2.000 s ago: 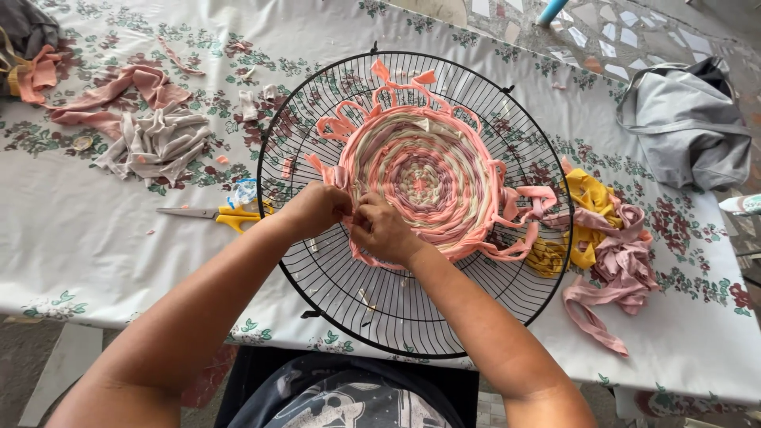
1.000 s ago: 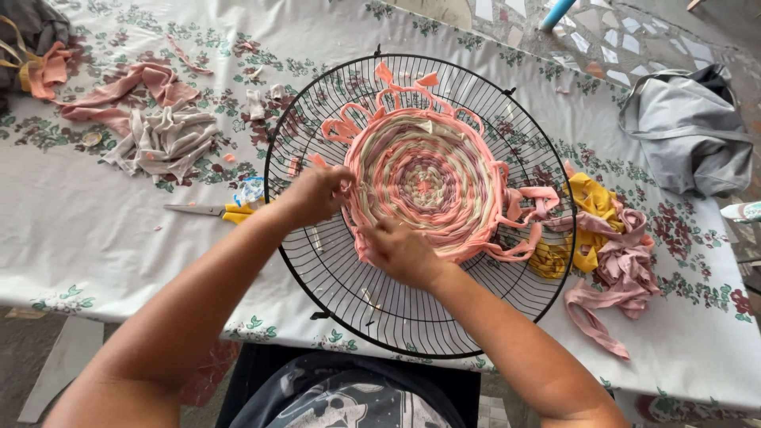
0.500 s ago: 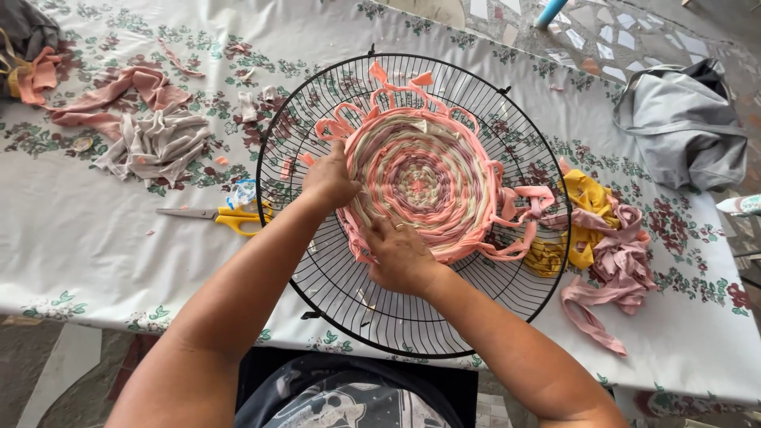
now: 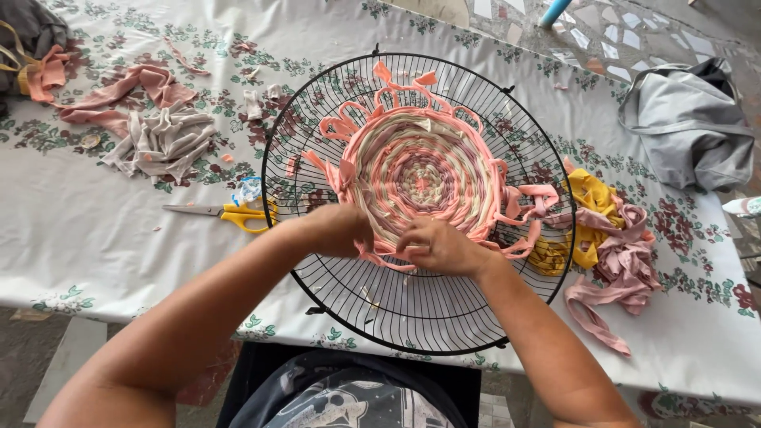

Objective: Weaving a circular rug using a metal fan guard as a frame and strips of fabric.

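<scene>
Lying flat, round weaving (image 4: 420, 178), seemingly face-up

One view only is given, from the head, aimed steeply down and close. The counter (image 4: 95, 246) fills it; the wire guard (image 4: 420, 317) is centred, forearms entering from 6 o'clock.

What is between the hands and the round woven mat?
Nothing visible. The left hand and the right hand both rest right on the near edge of the pink woven fabric mat, which sits on the black wire fan guard.
</scene>
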